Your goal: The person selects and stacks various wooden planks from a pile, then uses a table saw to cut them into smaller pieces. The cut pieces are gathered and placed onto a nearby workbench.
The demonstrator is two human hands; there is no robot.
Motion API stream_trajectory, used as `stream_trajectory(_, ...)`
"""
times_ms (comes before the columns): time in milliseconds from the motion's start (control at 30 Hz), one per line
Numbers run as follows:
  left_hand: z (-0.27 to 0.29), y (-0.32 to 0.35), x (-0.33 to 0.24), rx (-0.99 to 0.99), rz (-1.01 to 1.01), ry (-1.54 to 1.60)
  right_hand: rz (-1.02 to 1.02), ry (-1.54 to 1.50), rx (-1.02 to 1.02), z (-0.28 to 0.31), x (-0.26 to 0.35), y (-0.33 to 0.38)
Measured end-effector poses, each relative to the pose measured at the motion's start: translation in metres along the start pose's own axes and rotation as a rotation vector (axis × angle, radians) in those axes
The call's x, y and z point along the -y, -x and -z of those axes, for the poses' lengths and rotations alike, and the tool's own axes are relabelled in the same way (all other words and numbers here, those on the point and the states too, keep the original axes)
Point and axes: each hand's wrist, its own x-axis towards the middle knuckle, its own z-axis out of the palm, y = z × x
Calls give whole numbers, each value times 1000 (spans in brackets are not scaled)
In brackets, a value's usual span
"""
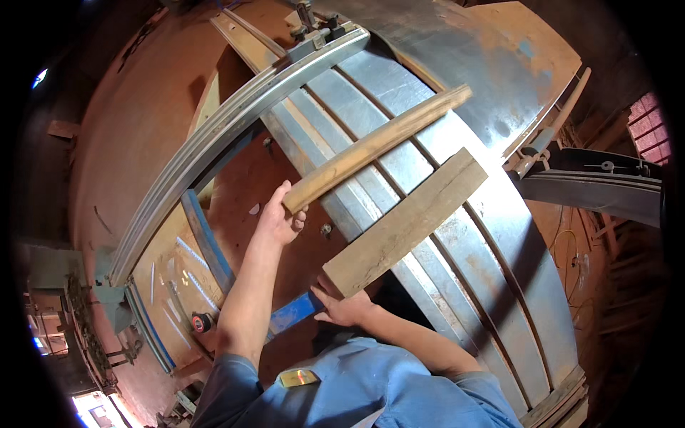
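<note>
Your left hand (pixel 280 217) is clamped on the near end of a narrow stick (pixel 377 145); your right hand (pixel 342 305) props a wide plank (pixel 405 222) from below. Both of the 2 pieces lie across the metal table (pixel 457 178), and either could slide off its smooth surface.

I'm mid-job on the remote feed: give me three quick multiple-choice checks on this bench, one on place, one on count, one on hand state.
1. Where does the wide flat wooden board lie?
A. on the metal machine table
B. on the floor
C. leaning on a wall

2. How many wooden pieces lie across the table?
A. one
B. two
C. four

3. What is the left hand doing?
A. hanging free
B. pressing a red button
C. gripping the near end of the narrow curved wooden strip

Answers: 1 A, the board rests across the steel surface. 2 B, only strip and board show. 3 C, fingers wrap the strip's end; the right hand holds the board's near corner.
</note>
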Motion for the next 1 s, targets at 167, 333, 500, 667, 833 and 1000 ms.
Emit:
stream_trajectory(167,3,-3,5,36,-286,-290,-2,35,-45,-6,1,5)
stream_trajectory(333,8,-14,7,-49,-319,-423,-17,47,19,-2,5,4)
stream_trajectory(500,-2,-11,-11,-323,-743,-1388,-38,68,65,3,6,-2)
stream_trajectory(667,-48,-2,-6,-88,-967,-1786,-5,36,18,-7,5,0)
stream_trajectory(833,-63,-20,0,-152,-1038,-1757,-25,-21,18,-2,6,0)
stream_trajectory(1000,-74,-35,-9,-188,-1141,-1718,12,66,1,3,5,-1)
